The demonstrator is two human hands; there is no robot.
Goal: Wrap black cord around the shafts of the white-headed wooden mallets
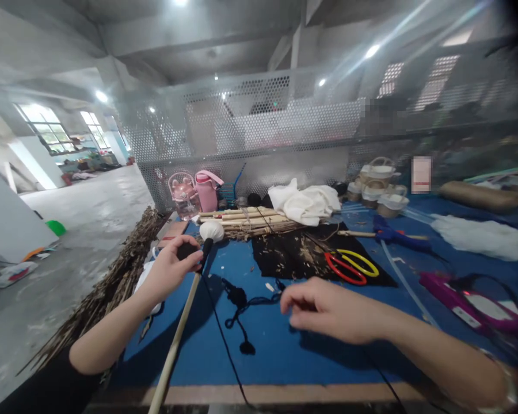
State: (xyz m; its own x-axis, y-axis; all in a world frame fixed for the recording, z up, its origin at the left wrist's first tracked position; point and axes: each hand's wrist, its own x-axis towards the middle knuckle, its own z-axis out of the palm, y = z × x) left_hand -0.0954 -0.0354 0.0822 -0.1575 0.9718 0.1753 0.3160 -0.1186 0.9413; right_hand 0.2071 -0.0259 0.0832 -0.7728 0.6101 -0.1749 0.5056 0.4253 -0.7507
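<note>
My left hand [179, 261] is closed around the upper part of a pale wooden stick [176, 342], pinching it at a black wrapped band [206, 248]. A rounded white cloth head [212, 231] tops the stick, which slants down past the table's front edge. From the band a black thread [222, 333] hangs slack over that edge. Another stretch of thread rises from the edge toward my right hand [315, 307], whose fingers are curled in above the table; the grip itself is partly hidden. Between the hands lies a tangled black cord [237, 296].
Red-and-yellow-handled scissors [345, 267] rest on a black cloth [280, 253]. Behind are bundled sticks [259, 218], white cloth [304, 201] and pink bottles [207, 190]. A blue glue gun [391, 233] and a magenta device [470, 305] lie right. Dry twigs [99, 299] line the left side.
</note>
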